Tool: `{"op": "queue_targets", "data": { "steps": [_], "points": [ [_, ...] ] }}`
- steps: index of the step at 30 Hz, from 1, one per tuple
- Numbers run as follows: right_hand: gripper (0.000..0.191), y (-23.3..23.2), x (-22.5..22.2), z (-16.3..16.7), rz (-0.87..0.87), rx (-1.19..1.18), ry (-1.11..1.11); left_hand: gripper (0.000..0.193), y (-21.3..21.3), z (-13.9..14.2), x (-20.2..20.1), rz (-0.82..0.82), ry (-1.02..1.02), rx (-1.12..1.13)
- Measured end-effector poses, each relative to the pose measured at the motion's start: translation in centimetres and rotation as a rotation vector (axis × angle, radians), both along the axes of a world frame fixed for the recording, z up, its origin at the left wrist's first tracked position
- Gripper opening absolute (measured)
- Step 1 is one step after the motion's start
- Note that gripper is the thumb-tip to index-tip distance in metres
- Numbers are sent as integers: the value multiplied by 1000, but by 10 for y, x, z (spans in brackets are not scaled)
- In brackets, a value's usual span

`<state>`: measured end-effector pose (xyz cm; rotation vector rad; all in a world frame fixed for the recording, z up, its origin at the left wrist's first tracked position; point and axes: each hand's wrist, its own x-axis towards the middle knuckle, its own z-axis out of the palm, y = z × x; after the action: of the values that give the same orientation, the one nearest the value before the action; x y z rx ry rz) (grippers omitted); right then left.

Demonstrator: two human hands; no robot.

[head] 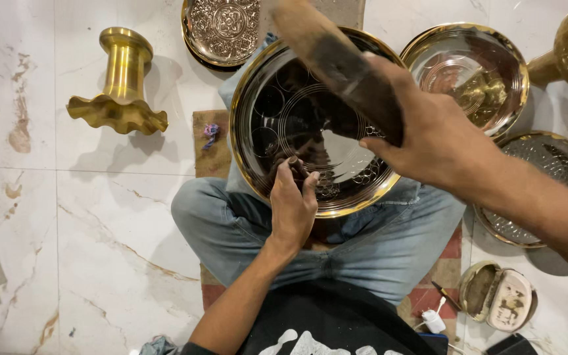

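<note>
Centrally, a large round brass plate (317, 125) rests tilted on the lap of a person sitting cross-legged in blue jeans (244, 230) on a marble floor (100, 250). Its rim is bright gold, while its polished well mirrors the room darkly; engraved concentric rings and small circles show across it, with a band of fine dotted pattern near its 5 o'clock edge.

At the plate's 6 o'clock, the left hand (292, 204) has its fingers pinched closed around a small dark punch (295, 164), whose tip stands on the plate's surface. Above the plate, toward 2 o'clock, the right hand (435, 141) is wrapped tightly around a dark wooden mallet (336, 62), which slants up toward 12 o'clock across the plate.

Outward from the plate, at 11 o'clock lies a small embossed dish (221, 29). At 2 o'clock sits a second polished brass plate (468, 72), and at 4 o'clock a patterned plate (547, 164), partly hidden by the right forearm. At 9 o'clock, well apart, a brass pedestal (121, 89) with a ruffled base stands on the floor. At 5 o'clock, near the knee, lies an open oval tin (497, 296).
</note>
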<state>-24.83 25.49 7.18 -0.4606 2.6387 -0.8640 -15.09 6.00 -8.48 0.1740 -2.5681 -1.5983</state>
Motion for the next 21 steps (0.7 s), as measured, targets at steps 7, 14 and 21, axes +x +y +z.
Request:
{"op": "queue_targets", "data": {
  "steps": [7,14,21],
  "points": [
    [89,-13,-2,27,376,778,-4,40,-5,6,-6,-99,116,-46],
    [94,33,19,6,186,732,21,35,-16,6,-26,-398,171,6],
    [81,81,87,-62,-162,555,-132,41,-19,-3,-60,-902,24,80]
  ]
}}
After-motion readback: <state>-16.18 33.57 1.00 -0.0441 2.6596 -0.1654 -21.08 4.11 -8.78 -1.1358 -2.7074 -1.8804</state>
